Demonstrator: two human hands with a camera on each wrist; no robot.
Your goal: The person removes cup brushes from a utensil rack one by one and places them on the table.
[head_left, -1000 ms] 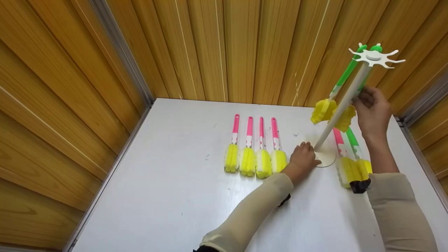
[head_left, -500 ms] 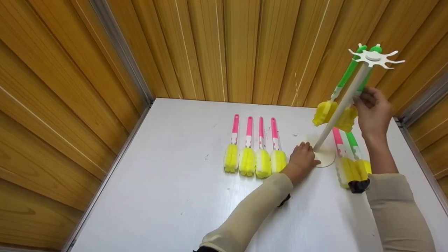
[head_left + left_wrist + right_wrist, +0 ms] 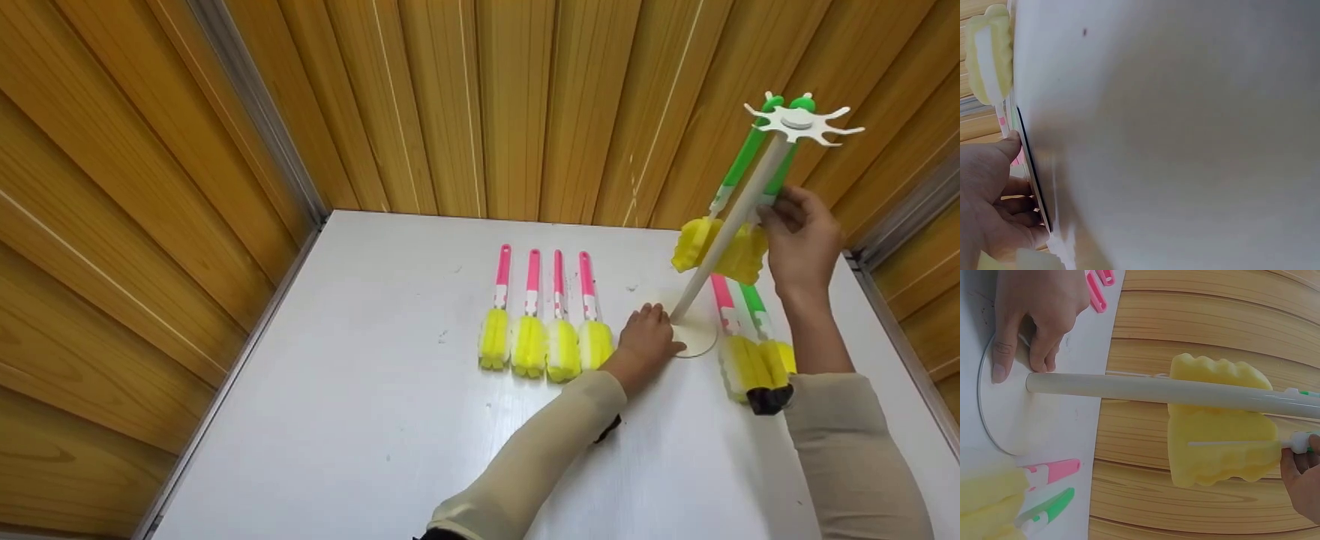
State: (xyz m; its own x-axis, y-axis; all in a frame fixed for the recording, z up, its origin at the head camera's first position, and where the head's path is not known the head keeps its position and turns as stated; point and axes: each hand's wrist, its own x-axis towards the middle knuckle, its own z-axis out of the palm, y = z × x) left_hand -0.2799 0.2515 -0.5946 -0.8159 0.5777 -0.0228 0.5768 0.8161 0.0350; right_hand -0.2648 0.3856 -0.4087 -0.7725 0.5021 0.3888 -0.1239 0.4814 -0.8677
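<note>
A white stand [image 3: 739, 217] has a round base [image 3: 697, 337] and a ring of curved hooks [image 3: 798, 120] on top. On the base's left side rests my left hand [image 3: 646, 341], its thumb and fingers pressing the surface in the right wrist view [image 3: 1041, 318]. Two green-handled sponge brushes hang from the rear hooks. With thumb and fingers, my right hand [image 3: 802, 240] pinches the lower handle of the nearer-to-hand sponge brush [image 3: 1224, 447], behind the pole. The other hanging sponge brush [image 3: 742, 161] is free of both hands. The pole partly covers both yellow sponge heads.
Several pink-handled sponge brushes [image 3: 529, 345] lie in a row left of the base on the white table [image 3: 337, 375]. To the base's right lie one pink-handled brush [image 3: 724, 304] and a green-handled brush [image 3: 756, 311], partly behind the right arm. Wood-patterned walls [image 3: 517, 112] enclose the table.
The free hanging sponge brush has swung slightly to the right, toward the pole. Both hands keep almost the same places, the right still on its brush.
</note>
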